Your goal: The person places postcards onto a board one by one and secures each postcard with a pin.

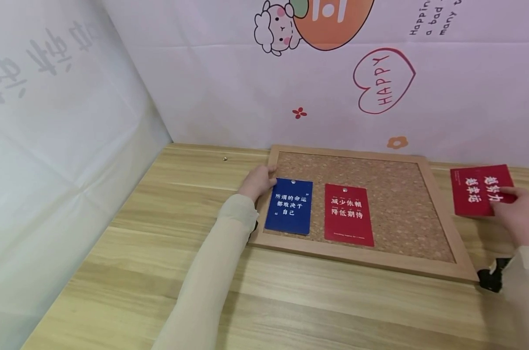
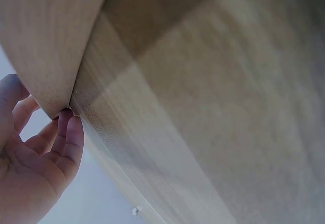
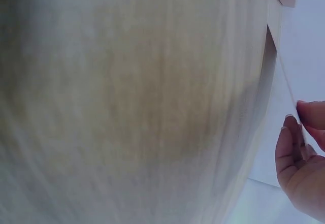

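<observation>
A wood-framed cork board (image 1: 404,209) lies on the table. My left hand (image 1: 256,183) grips its left edge, with the fingertips right at the frame's underside in the left wrist view. Close beside that hand, a blue card (image 1: 288,218) with white writing hangs from a pin (image 1: 293,182) on the cork. To its right a red card (image 1: 348,226) is fixed by another pin (image 1: 345,190) at its top. My right hand (image 1: 521,216) pinches a second red card (image 1: 467,194) between thumb and fingers, beyond the board's right edge. That card appears edge-on in the right wrist view.
A small metallic pin (image 1: 224,159) lies on the wooden table (image 1: 129,243) left of the board. Behind stands a white printed cloth (image 1: 229,97), and another white cloth (image 1: 63,170) hangs along the left side. Black straps (image 1: 489,279) show at the right wrist.
</observation>
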Demonstrator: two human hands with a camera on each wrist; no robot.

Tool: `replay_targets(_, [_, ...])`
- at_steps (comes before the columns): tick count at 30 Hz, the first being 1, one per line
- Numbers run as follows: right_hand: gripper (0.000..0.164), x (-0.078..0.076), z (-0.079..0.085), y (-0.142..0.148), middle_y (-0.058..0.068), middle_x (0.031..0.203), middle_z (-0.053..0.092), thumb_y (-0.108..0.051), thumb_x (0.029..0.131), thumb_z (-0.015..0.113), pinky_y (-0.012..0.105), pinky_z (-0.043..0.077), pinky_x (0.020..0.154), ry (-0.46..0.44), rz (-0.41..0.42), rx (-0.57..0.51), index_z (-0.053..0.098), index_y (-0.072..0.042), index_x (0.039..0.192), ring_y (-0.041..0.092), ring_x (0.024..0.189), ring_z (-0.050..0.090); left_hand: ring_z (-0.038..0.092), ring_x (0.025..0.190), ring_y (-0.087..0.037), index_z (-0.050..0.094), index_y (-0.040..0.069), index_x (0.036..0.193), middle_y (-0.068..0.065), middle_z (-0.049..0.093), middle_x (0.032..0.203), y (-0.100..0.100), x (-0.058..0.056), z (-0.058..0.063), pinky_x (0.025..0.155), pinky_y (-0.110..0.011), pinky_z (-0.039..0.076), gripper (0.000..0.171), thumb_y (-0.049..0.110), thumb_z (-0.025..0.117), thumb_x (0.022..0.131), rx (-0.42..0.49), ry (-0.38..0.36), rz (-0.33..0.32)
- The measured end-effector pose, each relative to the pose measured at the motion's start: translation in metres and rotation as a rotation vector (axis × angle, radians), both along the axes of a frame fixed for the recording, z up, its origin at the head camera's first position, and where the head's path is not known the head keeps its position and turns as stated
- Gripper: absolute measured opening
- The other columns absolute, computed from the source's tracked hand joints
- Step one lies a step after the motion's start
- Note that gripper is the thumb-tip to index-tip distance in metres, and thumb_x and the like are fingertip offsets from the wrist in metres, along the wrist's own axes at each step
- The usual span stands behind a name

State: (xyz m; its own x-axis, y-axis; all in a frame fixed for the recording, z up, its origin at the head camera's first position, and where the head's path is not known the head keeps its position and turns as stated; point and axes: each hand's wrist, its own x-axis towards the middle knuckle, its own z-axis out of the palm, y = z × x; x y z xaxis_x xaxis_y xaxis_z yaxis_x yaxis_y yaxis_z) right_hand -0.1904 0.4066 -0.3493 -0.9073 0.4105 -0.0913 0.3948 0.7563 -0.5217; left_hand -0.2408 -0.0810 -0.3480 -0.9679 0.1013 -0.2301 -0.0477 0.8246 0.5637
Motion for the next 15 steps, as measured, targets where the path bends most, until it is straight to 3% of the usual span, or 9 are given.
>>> replay_targets(3, [0.053,0.002,0.001,-0.002,0.042,0.143,0.028,-0.017,0.100,0.031,0.023,0.035,0.058,0.038,-0.037,-0.008,0.026,0.012,0.144,0.047,0.104,0.044,0.029,0.144,-0.028,0.036,0.015,0.148,-0.005,0.034,0.155,0.000,0.000,0.000,0.118,-0.039,0.027,0.050,0.018,0.050,0.100,-0.001,-0.001,-0.004])
replay_targets(5, [0.051,0.001,0.000,-0.002,0.038,0.143,0.034,-0.019,0.101,0.030,0.017,0.031,0.052,0.067,-0.060,-0.021,0.030,0.009,0.144,0.029,0.087,0.052,0.029,0.144,-0.028,0.036,0.015,0.148,-0.005,0.034,0.155,0.000,0.000,0.001,0.118,-0.039,0.027,0.050,0.018,0.050,0.100,-0.003,-0.001,-0.006])
replay_targets(7, [0.051,-0.003,-0.003,0.003,0.034,0.143,0.037,-0.021,0.101,0.030,0.014,0.033,0.049,0.091,-0.085,-0.042,0.032,0.005,0.145,0.009,0.073,0.046,0.029,0.144,-0.028,0.036,0.015,0.147,-0.005,0.034,0.155,0.001,-0.001,0.000,0.118,-0.039,0.027,0.050,0.018,0.049,0.100,-0.005,-0.001,-0.006])
replay_targets(8, [0.049,-0.005,-0.006,0.007,0.026,0.137,0.048,-0.023,0.101,0.031,0.014,0.035,0.048,0.108,-0.095,-0.054,0.039,0.000,0.144,0.000,0.068,0.042,0.029,0.144,-0.027,0.036,0.014,0.147,-0.004,0.034,0.155,0.001,-0.001,0.000,0.118,-0.038,0.027,0.050,0.018,0.049,0.100,-0.006,-0.002,-0.005])
replay_targets(10, [0.046,-0.009,-0.011,0.014,0.014,0.129,0.055,-0.025,0.100,0.033,0.014,0.037,0.048,0.142,-0.108,-0.080,0.045,-0.010,0.142,-0.011,0.066,0.035,0.029,0.145,-0.027,0.036,0.014,0.148,-0.004,0.033,0.155,0.000,-0.002,-0.001,0.119,-0.038,0.026,0.050,0.018,0.049,0.100,-0.006,-0.004,-0.003])
replay_targets(11, [0.046,-0.011,-0.013,0.017,0.004,0.121,0.057,-0.027,0.100,0.033,0.015,0.039,0.048,0.143,-0.125,-0.088,0.046,-0.016,0.142,-0.012,0.066,0.035,0.029,0.145,-0.027,0.036,0.014,0.148,-0.003,0.033,0.155,0.000,-0.002,-0.001,0.119,-0.038,0.026,0.050,0.018,0.049,0.100,-0.006,-0.005,-0.002])
replay_targets(13, [0.045,-0.014,-0.014,0.019,-0.003,0.125,0.055,-0.029,0.100,0.033,0.016,0.041,0.050,0.129,-0.164,-0.104,0.042,-0.027,0.144,-0.012,0.068,0.035,0.029,0.145,-0.027,0.036,0.015,0.147,-0.003,0.033,0.155,0.000,-0.002,-0.001,0.119,-0.038,0.026,0.050,0.019,0.050,0.100,-0.001,-0.007,0.003])
replay_targets(14, [0.046,-0.014,-0.012,0.018,-0.004,0.128,0.054,-0.028,0.100,0.032,0.017,0.040,0.052,0.120,-0.179,-0.112,0.038,-0.029,0.145,-0.008,0.074,0.042,0.029,0.145,-0.027,0.036,0.015,0.147,-0.004,0.033,0.155,0.000,-0.003,-0.001,0.119,-0.038,0.026,0.050,0.019,0.050,0.100,-0.001,-0.007,0.004])
replay_targets(15, [0.049,-0.013,-0.009,0.016,0.005,0.141,0.048,-0.027,0.100,0.031,0.017,0.038,0.054,0.106,-0.192,-0.117,0.035,-0.023,0.148,-0.002,0.082,0.047,0.029,0.145,-0.027,0.036,0.015,0.147,-0.003,0.033,0.155,0.000,-0.003,-0.001,0.119,-0.039,0.026,0.050,0.019,0.050,0.100,-0.001,-0.007,0.004])
